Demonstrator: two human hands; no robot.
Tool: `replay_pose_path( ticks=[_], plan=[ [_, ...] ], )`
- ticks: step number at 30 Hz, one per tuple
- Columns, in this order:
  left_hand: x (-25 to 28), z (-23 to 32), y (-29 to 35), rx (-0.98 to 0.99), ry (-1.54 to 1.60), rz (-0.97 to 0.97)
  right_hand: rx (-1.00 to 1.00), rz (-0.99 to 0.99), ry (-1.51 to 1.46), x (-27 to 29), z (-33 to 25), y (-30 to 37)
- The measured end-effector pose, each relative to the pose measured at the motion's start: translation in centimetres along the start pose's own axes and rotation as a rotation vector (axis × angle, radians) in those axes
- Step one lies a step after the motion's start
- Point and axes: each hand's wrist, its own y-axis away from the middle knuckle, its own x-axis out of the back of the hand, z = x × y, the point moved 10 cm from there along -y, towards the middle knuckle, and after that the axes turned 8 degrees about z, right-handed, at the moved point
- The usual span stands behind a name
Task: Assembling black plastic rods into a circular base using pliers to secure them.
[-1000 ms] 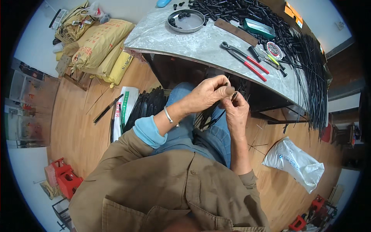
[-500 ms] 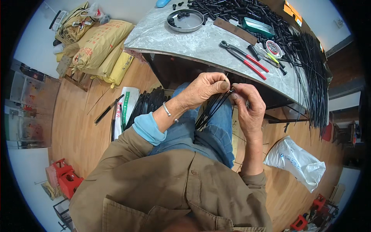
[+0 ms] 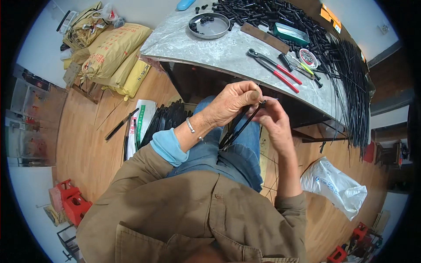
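Observation:
Just beyond my lap, near the table edge, both hands are raised close together. My left hand is closed in a pinch around the upper end of a few thin black cords, which hang down between my knees. A short thin light strand sticks out from the cord end, across the forefinger of my right hand. Thumb and forefinger of that hand are apart, the other fingers loosely curled beside the cord end. The exact fingertip contact on the left is partly hidden. A silver bracelet circles my left wrist.
On the grey table lie red-handled pincers, a round metal tray, a brown bar, a small bowl and piled black parts. Long black cords overhang its right edge. A white sack lies on the floor.
My right thumb and forefinger have moved apart from their pinch at the cord end, and the light strand now shows. My left hand has stayed nearly in place.

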Motion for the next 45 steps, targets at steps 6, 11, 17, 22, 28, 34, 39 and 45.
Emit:
replay_pose_path(
  ticks=[6,11,17,22,28,34,39,45],
  plan=[
    [0.7,0.5,0.1,-0.046,-0.145,0.058,0.030,0.021,0.021,-0.7,0.5,-0.3],
    [0.3,0.4,0.1,0.034,-0.261,0.008,0.060,-0.003,0.083,-0.4,0.6,-0.3],
    [-0.1,1.0,0.6,0.076,-0.428,-0.011,0.033,0.050,-0.039,-0.6,0.6,0.3],
    [-0.1,0.8,0.4,0.057,-0.345,0.003,0.037,0.072,-0.022,-0.7,1.0,0.3],
    [-0.4,0.6,0.5,0.082,-0.303,-0.027,0.059,0.023,0.011,-1.5,0.3,0.3],
    [-0.4,0.7,0.8,-0.032,-0.299,0.012,0.100,0.118,0.065,-1.0,0.1,0.8],
    [-1.0,4.1,1.4,-0.416,-0.530,0.142,0.173,0.244,0.126,-1.2,-0.1,1.4],
    [-1.4,5.4,1.4,-0.539,-0.638,0.135,0.159,0.214,0.152,-1.3,0.7,0.5]
  ],
)
